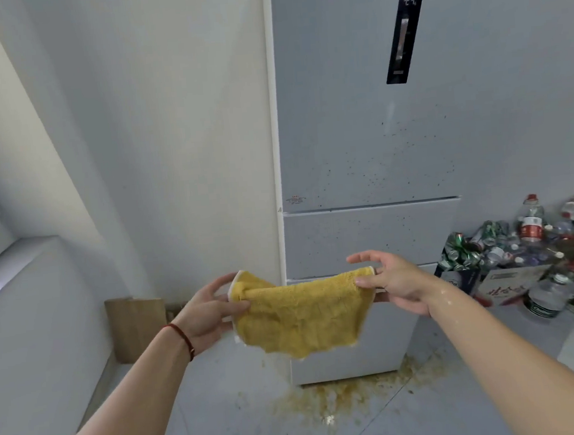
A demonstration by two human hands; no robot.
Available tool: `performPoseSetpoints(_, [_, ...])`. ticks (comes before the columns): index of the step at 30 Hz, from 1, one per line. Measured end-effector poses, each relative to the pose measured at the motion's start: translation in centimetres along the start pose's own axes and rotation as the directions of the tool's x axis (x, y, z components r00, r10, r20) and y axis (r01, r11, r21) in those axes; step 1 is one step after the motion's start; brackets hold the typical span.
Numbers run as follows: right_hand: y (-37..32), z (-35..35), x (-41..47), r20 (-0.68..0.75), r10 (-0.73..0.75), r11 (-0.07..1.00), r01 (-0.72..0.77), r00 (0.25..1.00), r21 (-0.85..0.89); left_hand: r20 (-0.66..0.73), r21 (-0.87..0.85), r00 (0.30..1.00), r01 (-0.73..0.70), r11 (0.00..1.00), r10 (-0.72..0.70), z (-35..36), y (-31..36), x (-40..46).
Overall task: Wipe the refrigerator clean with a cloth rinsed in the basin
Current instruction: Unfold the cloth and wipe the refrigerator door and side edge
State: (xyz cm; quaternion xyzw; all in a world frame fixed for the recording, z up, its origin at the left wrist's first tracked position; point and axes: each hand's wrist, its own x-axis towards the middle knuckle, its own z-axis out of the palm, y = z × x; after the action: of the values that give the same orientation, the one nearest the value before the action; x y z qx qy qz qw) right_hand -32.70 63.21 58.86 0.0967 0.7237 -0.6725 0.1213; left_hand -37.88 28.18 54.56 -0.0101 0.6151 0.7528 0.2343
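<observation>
Both my hands, left hand [206, 309] and right hand [392, 283], pinch the cloth [300, 314] stretched crosswise; the speckled refrigerator [370, 162] stands straight ahead, equally near either.

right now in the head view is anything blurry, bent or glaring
Head view: wide-angle bends the refrigerator edges and wall lines; its black panel shows glare; the cans and bottles at right look soft; the cloth and both hands are fairly sharp.

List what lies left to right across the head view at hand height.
Cardboard → left hand → cloth → right hand → pile of cans and bottles
</observation>
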Motion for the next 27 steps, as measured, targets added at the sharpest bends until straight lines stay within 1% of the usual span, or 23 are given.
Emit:
performPoseSetpoints(2, [-0.6, -1.1, -0.1, -0.01, -0.043, 0.996, 0.042, 0.999, -0.079, -0.01, 0.07, 0.998, -0.062, 0.996, 0.062, 1.2, 1.6, 0.2])
performPoseSetpoints(3, [-0.9, -1.5, -0.1, -0.022, -0.088, 0.992, 0.086, 0.996, -0.09, -0.007, 0.06, 0.996, -0.084, 0.995, 0.085, 1.7, 2.1, 0.2])
performPoseSetpoints(4, [-1.5, -2.3, -0.2, -0.022, -0.139, 0.989, 0.137, 0.99, -0.051, -0.005, 0.027, 0.993, -0.115, 0.993, 0.115, 2.6, 2.8, 0.3])
performPoseSetpoints(5, [-1.8, -2.7, -0.1, -0.004, -0.176, 0.983, 0.176, 0.984, 0.044, -0.006, -0.022, 0.991, -0.135, 0.991, 0.135, 3.2, 3.3, 0.2])
performPoseSetpoints(6, [-2.2, -3.2, -0.2, 0.03, -0.201, 0.967, 0.194, 0.979, 0.164, -0.019, -0.065, 0.987, -0.163, 0.985, 0.162, 3.9, 3.7, 0.2])
performPoseSetpoints(7, [-2.4, -3.6, -0.4, 0.076, -0.215, 0.952, 0.192, 0.974, 0.237, -0.037, -0.099, 0.981, -0.191, 0.977, 0.188, 4.6, 4.0, 0.3])
performPoseSetpoints(8, [-2.4, -3.6, -0.5, 0.117, -0.211, 0.954, 0.178, 0.97, 0.242, -0.061, -0.113, 0.975, -0.22, 0.969, 0.214, 5.3, 4.3, 0.5])
performPoseSetpoints(9, [-2.0, -3.5, -0.4, 0.142, -0.198, 0.968, 0.171, 0.97, 0.181, -0.097, -0.099, 0.966, -0.249, 0.963, 0.24, 5.9, 4.6, 0.7])
performPoseSetpoints(10, [-1.6, -3.4, -0.3, 0.136, -0.188, 0.979, 0.174, 0.973, 0.109, -0.135, -0.05, 0.954, -0.277, 0.96, 0.268, 6.5, 4.8, 1.0])
performPoseSetpoints(11, [-1.3, -3.2, -0.1, 0.09, -0.195, 0.98, 0.191, 0.977, 0.05, -0.168, 0.009, 0.939, -0.304, 0.953, 0.301, 6.8, 5.0, 1.1])
performPoseSetpoints(13, [-1.3, -3.4, 0.1, -0.033, -0.247, 0.969, 0.247, 0.969, -0.004, -0.216, 0.12, 0.906, -0.345, 0.931, 0.363, 7.0, 5.5, 1.2])
performPoseSetpoints(14, [-1.6, -3.8, 0.1, -0.071, -0.272, 0.962, 0.271, 0.96, -0.014, -0.222, 0.163, 0.896, -0.353, 0.921, 0.383, 6.9, 5.8, 1.2])
performPoseSetpoints(16, [-2.2, -4.6, 0.0, -0.074, -0.296, 0.955, 0.295, 0.952, -0.021, -0.198, 0.219, 0.89, -0.368, 0.904, 0.41, 6.6, 6.5, 0.9])
performPoseSetpoints(19, [-3.2, -5.4, -0.1, -0.026, -0.289, 0.957, 0.289, 0.957, -0.012, -0.12, 0.26, 0.909, -0.359, 0.896, 0.399, 6.4, 7.8, 0.4])
performPoseSetpoints(21, [-4.2, -5.7, 0.0, -0.029, -0.284, 0.956, 0.281, 0.958, -0.087, -0.065, 0.33, 0.914, -0.358, 0.873, 0.4, 6.3, 8.7, 0.2])
performPoseSetpoints(23, [-5.3, -5.8, 0.2, -0.077, -0.313, 0.937, 0.294, 0.947, -0.191, -0.046, 0.458, 0.899, -0.369, 0.809, 0.436, 6.3, 9.6, 0.4])
performPoseSetpoints(24, [-5.8, -5.8, 0.3, -0.108, -0.33, 0.929, 0.302, 0.938, -0.216, -0.05, 0.517, 0.887, -0.37, 0.772, 0.459, 6.4, 10.0, 0.5])
performPoseSetpoints(26, [-6.9, -5.9, 0.4, -0.161, -0.329, 0.938, 0.303, 0.93, -0.165, -0.073, 0.567, 0.871, -0.364, 0.739, 0.486, 6.4, 11.0, 0.8])
performPoseSetpoints(27, [-7.4, -6.1, 0.4, -0.174, -0.306, 0.952, 0.297, 0.936, -0.079, -0.095, 0.566, 0.868, -0.356, 0.744, 0.487, 6.4, 11.4, 0.9])
